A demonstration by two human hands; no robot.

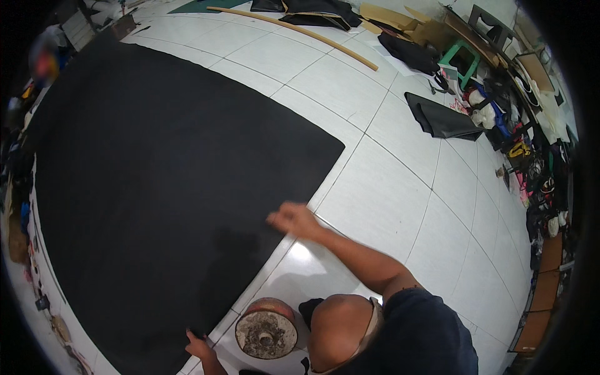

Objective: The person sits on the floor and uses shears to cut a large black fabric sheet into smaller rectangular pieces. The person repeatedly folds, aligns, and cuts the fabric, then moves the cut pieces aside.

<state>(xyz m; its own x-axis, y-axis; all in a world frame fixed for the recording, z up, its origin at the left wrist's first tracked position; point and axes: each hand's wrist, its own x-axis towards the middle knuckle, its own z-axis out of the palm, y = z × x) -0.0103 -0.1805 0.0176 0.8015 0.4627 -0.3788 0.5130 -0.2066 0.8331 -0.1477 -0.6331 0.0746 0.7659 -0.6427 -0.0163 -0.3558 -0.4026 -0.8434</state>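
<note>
A large black sheet [156, 156] of smooth material, like fabric or synthetic leather, lies spread flat over the floor. At its near corner rests my left hand [199, 347], one finger stretched out on the sheet by the edge. Farther along the right-hand edge is my right hand [297, 220], slightly blurred, its fingers curled together over the black surface. What those fingers hold, if anything, is hidden. Between my left hand and my bent knee [340, 328] stands a round, heavy-looking weight [265, 335] with a worn, dirty top and a reddish side.
White floor tiles [381, 181] surround the sheet. A long wooden stick [300, 31] lies beyond it. A folded black piece [440, 117] sits to the right, near a green stool [461, 61]. Clutter [537, 169] lines the right wall, and more items [19, 231] line the left.
</note>
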